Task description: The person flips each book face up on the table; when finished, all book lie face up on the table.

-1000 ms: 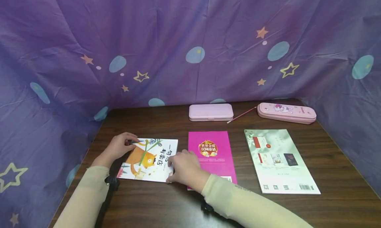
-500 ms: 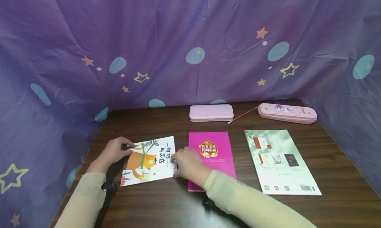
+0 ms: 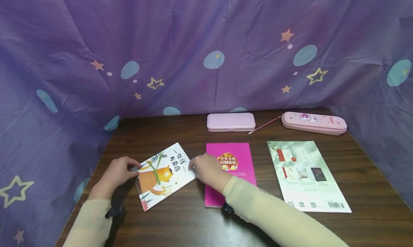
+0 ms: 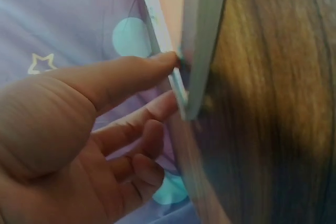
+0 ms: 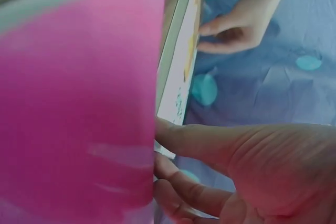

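A white picture book (image 3: 164, 176) with an orange bear on its cover lies turned at a slant on the left of the table. My left hand (image 3: 116, 172) holds its left edge; in the left wrist view the thumb (image 4: 142, 72) and index finger meet at the book's edge. On the opposite side, my right hand (image 3: 208, 171) grips the right corner between thumb and fingers. That hand overlaps a magenta book (image 3: 237, 184) lying flat to the right. In the right wrist view the magenta cover (image 5: 79, 103) hides part of the fingertips.
A pale green and white book (image 3: 309, 189) lies at the right of the table (image 3: 180, 225). Along the back are a plain pink pencil case (image 3: 230, 121), a red pencil (image 3: 266, 125) and a pink rabbit pencil case (image 3: 314, 123). A purple star-patterned cloth (image 3: 180, 53) surrounds the table.
The picture book has turned counter-clockwise from nearly straight to slanted. My left hand has come nearer and slightly left, while my right hand has shifted a little away and right with the corner.
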Demonstrator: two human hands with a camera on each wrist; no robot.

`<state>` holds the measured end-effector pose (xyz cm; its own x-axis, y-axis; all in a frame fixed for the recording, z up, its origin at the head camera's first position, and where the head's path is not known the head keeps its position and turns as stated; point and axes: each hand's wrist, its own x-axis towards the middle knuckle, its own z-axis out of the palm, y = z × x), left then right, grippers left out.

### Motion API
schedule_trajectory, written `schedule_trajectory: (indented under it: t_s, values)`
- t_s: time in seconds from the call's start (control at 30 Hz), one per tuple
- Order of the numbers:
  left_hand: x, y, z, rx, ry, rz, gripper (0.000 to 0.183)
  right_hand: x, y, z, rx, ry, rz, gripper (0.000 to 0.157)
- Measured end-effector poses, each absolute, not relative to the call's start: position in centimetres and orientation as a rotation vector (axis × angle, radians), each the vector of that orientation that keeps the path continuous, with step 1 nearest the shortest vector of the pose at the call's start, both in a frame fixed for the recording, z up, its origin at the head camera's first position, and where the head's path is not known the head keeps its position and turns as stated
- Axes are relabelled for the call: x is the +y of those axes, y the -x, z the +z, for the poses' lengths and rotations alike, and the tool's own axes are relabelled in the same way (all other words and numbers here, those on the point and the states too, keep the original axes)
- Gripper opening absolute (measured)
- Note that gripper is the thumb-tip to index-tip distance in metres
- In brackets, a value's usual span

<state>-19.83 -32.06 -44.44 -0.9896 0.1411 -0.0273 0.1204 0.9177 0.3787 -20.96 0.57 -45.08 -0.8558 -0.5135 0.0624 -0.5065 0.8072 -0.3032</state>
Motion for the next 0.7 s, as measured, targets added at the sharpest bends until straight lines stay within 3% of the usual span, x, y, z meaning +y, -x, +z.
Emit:
schedule_trajectory:
  t_s: [0.17,0.7]
  values:
    - [-32.1,18.9,-43.8,2.974,-0.173,0.588,0.018,0.9,22.1,-45.2,2.949,0.870,-0.588,0.015]
    - [-32.3,17.1,-43.3,2.828,-0.228,0.675,0.022,1.2,25.6,-45.8,2.966,0.875,-0.691,0.017]
